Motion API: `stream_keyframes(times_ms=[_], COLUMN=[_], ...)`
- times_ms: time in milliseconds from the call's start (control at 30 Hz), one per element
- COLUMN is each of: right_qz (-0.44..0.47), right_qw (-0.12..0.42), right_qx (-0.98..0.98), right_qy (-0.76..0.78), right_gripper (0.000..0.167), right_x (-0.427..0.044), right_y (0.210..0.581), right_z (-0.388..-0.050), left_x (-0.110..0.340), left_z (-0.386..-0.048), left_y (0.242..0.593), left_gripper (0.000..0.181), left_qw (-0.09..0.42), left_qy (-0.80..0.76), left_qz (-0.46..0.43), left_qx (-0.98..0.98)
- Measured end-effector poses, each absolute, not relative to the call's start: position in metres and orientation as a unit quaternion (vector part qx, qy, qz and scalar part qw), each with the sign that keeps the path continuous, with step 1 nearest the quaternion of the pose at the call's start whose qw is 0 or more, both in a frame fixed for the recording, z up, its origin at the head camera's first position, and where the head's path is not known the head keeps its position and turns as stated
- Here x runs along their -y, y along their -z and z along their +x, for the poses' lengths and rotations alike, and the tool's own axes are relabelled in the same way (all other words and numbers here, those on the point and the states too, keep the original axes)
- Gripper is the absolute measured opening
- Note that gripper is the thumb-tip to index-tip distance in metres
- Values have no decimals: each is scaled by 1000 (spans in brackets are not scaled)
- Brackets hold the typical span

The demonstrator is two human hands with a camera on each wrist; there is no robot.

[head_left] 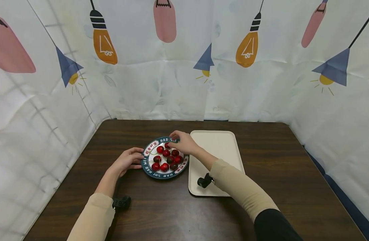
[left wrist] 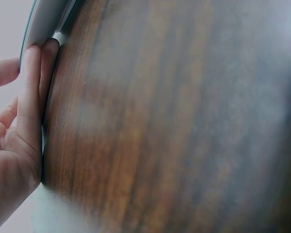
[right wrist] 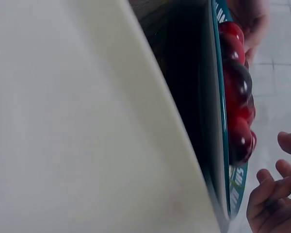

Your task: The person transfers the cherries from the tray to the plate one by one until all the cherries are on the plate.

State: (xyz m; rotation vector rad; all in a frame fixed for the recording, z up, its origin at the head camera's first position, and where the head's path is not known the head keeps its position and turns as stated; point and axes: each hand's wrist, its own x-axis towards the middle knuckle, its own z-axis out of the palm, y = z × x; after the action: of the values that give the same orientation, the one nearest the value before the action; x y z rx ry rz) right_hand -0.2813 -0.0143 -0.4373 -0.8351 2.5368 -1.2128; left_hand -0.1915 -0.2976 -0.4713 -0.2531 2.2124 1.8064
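Note:
A round plate (head_left: 148, 168) with a dark teal lettered rim bears several dark red cherries (head_left: 164, 167), some with stems. At its left edge my left hand (head_left: 128, 160) holds the rim. In the left wrist view, fingers (left wrist: 30, 92) of that hand reach under the plate (left wrist: 39, 24), and another digit touches its edge. Over the far right of the plate is my right hand (head_left: 184, 144), its fingertips near a cherry at the back. The right wrist view shows thumb and bent fingers (right wrist: 276, 194) apart, with nothing visible between them, beside the cherries (right wrist: 237, 87).
A cream rectangular tray (head_left: 214, 144) lies just right of the plate, beneath my right forearm. Both stand on a dark wood-grain table (head_left: 160, 214). White patterned curtains (head_left: 178, 90) hang behind and at the sides.

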Motion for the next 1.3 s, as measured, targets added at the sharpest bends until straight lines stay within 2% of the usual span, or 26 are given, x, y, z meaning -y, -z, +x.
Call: stream_keyframes(times_ms=[400,733,1300], right_qz=[-317,-310,-233], right_qw=[73,61,56], right_qx=[-864,-884,-900], right_qy=[384,345,364], right_gripper=[28,26,28], right_x=[-46,-113,-205], right_y=[432,426,437], right_z=[-283,-271,-255], left_x=[306,311,312], left_z=[-186,-183,-172], left_y=[469,465,458], left_gripper=[55,50,45], left_qw=[151,136,104], left_qy=[-613,-605,-542], left_qz=[-87,-60,-70], left_qx=[-771,-782,-831])
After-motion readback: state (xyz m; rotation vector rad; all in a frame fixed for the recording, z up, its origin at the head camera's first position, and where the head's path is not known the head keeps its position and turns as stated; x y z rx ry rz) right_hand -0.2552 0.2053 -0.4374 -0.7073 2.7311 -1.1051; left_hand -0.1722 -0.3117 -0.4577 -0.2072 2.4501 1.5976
